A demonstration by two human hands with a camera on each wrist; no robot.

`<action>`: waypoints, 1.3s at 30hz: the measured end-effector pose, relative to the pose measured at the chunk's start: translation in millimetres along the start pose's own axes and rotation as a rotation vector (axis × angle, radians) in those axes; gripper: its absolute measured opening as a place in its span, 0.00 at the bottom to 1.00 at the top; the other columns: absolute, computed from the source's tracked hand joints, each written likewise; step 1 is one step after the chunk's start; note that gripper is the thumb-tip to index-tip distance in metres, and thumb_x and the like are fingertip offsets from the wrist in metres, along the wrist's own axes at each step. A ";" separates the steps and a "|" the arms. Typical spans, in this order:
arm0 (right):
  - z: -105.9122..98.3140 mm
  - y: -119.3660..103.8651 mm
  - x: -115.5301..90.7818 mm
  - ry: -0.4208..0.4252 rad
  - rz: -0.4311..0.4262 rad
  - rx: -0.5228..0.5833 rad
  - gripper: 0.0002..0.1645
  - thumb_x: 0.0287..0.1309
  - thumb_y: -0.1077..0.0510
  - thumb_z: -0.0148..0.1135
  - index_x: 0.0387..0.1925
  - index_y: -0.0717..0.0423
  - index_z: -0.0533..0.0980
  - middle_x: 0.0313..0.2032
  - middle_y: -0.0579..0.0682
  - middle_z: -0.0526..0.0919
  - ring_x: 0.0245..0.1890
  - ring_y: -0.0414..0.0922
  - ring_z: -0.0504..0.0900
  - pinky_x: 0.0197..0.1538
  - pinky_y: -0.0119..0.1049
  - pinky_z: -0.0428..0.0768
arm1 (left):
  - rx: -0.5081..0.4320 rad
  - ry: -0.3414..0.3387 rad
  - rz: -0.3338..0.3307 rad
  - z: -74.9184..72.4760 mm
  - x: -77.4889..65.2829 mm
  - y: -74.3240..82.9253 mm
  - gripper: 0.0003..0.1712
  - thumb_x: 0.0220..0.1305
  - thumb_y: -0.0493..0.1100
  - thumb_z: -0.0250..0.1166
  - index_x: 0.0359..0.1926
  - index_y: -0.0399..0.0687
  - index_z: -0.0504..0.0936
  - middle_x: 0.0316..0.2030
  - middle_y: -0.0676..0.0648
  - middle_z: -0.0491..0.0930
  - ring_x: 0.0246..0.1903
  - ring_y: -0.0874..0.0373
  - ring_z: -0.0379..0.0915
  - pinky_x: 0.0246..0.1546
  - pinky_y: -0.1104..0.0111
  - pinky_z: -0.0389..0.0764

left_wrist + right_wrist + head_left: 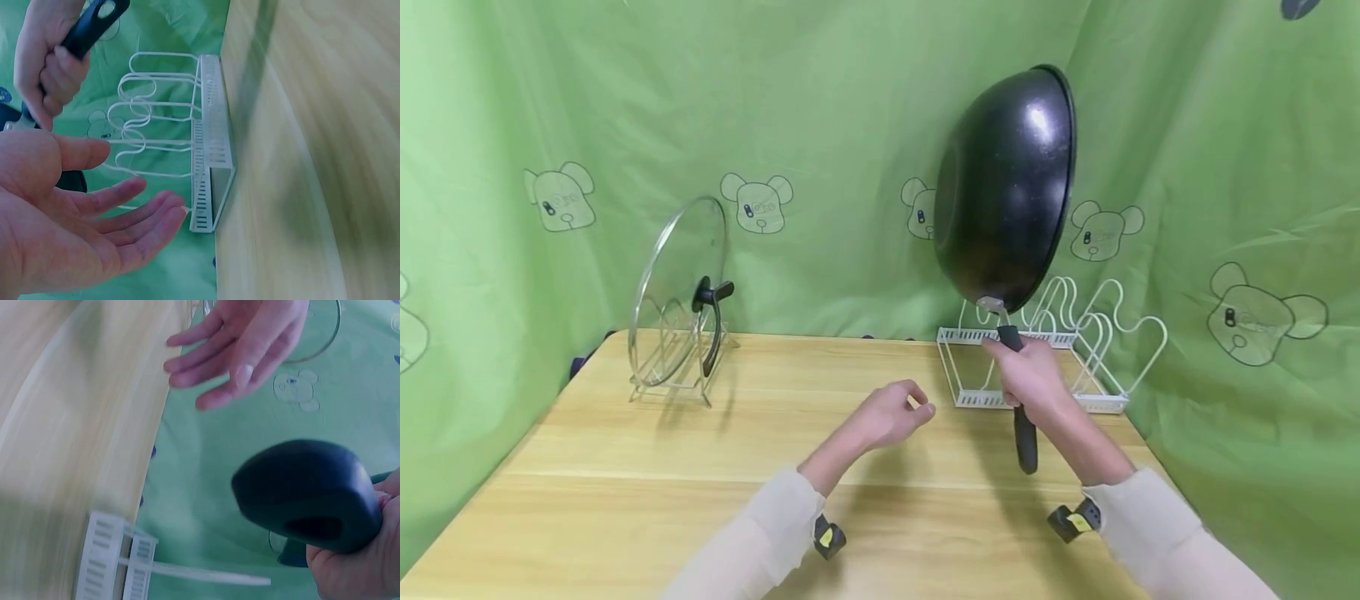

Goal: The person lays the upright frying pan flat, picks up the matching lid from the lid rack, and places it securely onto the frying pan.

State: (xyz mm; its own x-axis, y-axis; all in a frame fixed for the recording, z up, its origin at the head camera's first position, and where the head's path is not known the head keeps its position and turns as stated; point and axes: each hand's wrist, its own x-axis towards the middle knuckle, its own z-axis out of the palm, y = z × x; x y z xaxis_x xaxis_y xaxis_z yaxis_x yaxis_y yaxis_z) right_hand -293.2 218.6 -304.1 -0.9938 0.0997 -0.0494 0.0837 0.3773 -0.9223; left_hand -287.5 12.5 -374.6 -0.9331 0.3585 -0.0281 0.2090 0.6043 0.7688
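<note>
I'm watching right hand (1036, 379) gripping wok (1003, 187) by handle (1026, 442) near table's (820, 375) far right corner; left hand (887, 414) hovering, fingers loosely curved.

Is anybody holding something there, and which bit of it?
The right hand grips the black wok by its handle, with the handle's far end sticking out. The left hand holds nothing.

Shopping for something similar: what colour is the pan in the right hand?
The pan is glossy black on the outside; the head view shows it best.
</note>
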 end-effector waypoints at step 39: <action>96.8 6.3 -8.8 -0.015 0.029 0.178 0.15 0.67 0.52 0.58 0.29 0.55 0.67 0.10 0.42 0.64 0.09 0.41 0.67 0.17 0.32 0.68 | -0.953 -0.057 -0.139 60.1 -38.8 21.7 0.16 0.54 0.32 0.67 0.19 0.50 0.69 0.08 0.55 0.62 0.08 0.65 0.54 0.10 0.75 0.54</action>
State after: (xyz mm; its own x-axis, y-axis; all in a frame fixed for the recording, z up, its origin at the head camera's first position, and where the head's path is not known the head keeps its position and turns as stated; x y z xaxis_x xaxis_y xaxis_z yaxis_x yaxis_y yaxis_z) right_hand -291.0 131.0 -346.6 -0.9922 0.0942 -0.0812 0.0991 0.2051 -0.9737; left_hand -229.2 54.4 -395.3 -0.9107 0.3767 -0.1697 -0.2510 -0.1782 0.9514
